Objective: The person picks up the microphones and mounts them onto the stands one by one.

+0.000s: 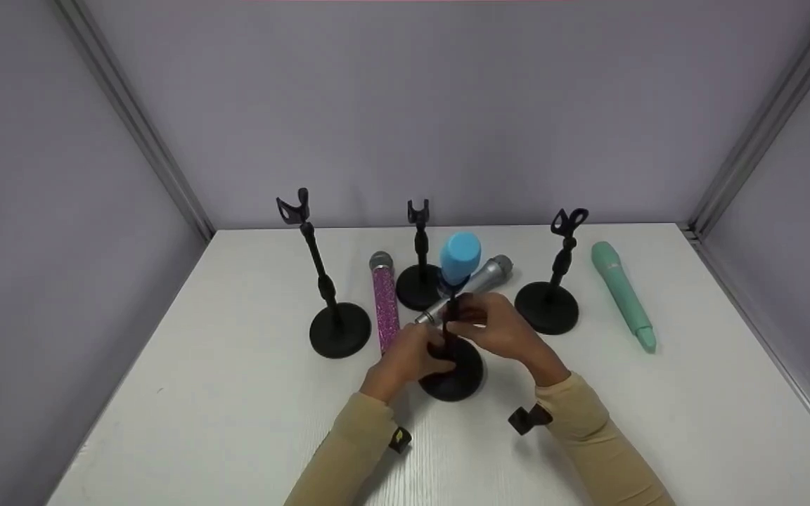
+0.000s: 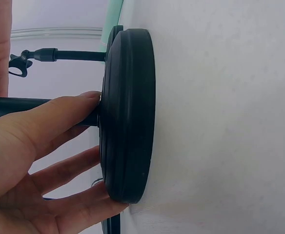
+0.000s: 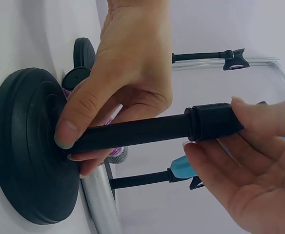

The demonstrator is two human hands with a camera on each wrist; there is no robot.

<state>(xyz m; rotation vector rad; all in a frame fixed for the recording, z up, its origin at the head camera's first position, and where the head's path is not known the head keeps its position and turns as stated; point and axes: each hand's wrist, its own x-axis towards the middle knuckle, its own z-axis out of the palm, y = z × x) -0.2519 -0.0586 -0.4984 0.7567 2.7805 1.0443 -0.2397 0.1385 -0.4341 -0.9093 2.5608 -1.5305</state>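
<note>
A black desktop microphone stand (image 1: 453,376) with a round base stands at the front middle, a light blue microphone (image 1: 460,257) showing at its top. My left hand (image 1: 412,355) pinches the pole just above the base; in the left wrist view its thumb lies along the pole and lower fingers touch the base (image 2: 128,117). Higher up, my right hand (image 1: 500,327) grips the pole's thick collar (image 3: 213,122) between thumb and fingers. Behind the hands lies a silver microphone (image 1: 491,274), partly hidden by the stand. A purple glitter microphone (image 1: 385,302) lies left of it.
Three more black stands have bare clips: a left one (image 1: 339,330), a back middle one (image 1: 417,287) and a right one (image 1: 547,309). A green microphone (image 1: 623,292) lies at the far right. Walls (image 1: 405,112) enclose the white table (image 1: 236,422) at back and sides.
</note>
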